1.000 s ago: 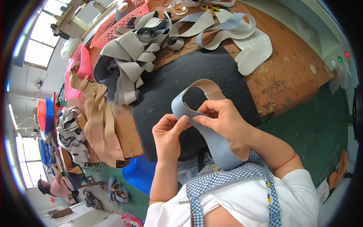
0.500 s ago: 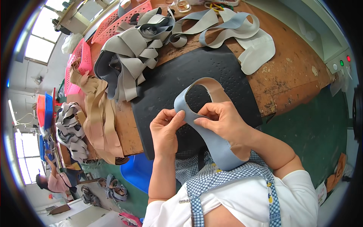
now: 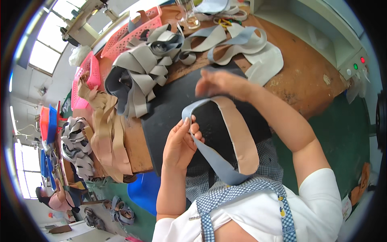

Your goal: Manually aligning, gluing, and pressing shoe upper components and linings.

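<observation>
My left hand (image 3: 181,139) pinches one edge of a looped strip (image 3: 243,147) between thumb and fingers. The strip is blue-grey on one face and tan on the other; its lower bend rests against my checked apron (image 3: 258,163). Above the far part of the loop, my right hand (image 3: 221,84) is off the strip, over a black perforated mat (image 3: 167,101). Motion smears its fingers, so I cannot make out whether it holds anything.
Grey looped strips (image 3: 139,66) are heaped left of the mat, with tan strips (image 3: 107,133) nearer on the left. Pale strips (image 3: 264,62) and a clear glass (image 3: 189,16) lie at the back. Pink baskets (image 3: 88,76) line the far left edge. Another person (image 3: 58,197) sits at lower left.
My right hand has let go of the strip and moved up and away over the mat. My left hand keeps its hold, and the loop now hangs wider with its tan face showing.
</observation>
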Demonstrator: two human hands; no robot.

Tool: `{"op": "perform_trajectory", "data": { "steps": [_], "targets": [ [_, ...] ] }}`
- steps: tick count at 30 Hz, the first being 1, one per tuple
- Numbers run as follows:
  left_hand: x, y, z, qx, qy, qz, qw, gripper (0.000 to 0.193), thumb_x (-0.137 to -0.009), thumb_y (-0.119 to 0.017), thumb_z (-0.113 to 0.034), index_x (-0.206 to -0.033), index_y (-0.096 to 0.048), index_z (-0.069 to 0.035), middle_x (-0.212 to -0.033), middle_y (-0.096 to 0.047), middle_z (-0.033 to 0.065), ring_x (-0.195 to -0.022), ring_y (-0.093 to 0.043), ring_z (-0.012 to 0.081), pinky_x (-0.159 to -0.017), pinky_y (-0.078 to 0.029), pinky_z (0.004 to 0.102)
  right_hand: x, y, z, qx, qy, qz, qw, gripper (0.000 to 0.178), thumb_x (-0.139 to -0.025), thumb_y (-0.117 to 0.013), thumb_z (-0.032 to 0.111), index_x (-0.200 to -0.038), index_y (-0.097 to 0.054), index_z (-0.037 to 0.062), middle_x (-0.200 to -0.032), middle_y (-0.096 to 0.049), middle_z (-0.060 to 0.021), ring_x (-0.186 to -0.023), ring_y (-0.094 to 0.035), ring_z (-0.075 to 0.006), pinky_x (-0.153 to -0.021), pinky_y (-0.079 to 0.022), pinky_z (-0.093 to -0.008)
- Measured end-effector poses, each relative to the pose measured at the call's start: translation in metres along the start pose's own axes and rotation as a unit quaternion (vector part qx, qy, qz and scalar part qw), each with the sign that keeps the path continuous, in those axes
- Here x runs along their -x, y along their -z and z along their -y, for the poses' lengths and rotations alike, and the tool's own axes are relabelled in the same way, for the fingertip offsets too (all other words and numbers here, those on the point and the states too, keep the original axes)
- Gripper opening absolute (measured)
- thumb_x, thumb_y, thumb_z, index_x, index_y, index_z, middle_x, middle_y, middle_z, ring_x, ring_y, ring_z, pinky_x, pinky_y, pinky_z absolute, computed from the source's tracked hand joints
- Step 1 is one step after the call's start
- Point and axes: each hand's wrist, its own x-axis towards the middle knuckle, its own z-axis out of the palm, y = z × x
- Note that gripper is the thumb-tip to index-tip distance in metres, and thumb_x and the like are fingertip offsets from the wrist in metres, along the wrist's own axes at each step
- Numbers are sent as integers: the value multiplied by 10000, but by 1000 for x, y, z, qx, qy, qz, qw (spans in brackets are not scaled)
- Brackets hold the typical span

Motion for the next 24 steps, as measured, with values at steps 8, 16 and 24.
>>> {"op": "perform_trajectory", "data": {
  "steps": [8, 16, 24],
  "targets": [
    [20, -42, -107, -333, -100, 5, 937, 277, -965, -633, -151, -1170, -596, 33, -904, -694, 109, -714, -682, 152, -637, -559, 254, 32, -9, 84, -132, 16, 176, 975, 276, -822, -739, 37, -1073, -640, -22, -876, -680, -55, -812, -658, -114, -699, -533, -270],
    [16, -64, -66, -816, -473, 107, 315, 310, -651, -713, 42, -959, -692, 12, -915, -639, 116, -797, -660, 290, -691, -559, 358, 59, -19, 77, 567, 411, -95, 707, 276, -645, -712, -33, -914, -681, 23, -950, -669, -75, -889, -660, -279, -754, -543, -358],
    [35, 41, 49, -878, -338, 91, 328, 370, -765, -672, -48, -1126, -693, 32, -1156, -657, 139, -1012, -656, 280, -870, -547, 392, 129, -50, -38, 551, 235, -88, 796, 260, -724, -693, 35, -983, -710, 48, -1084, -667, -96, -1030, -646, -258, -917, -540, -412]
  ]
}}
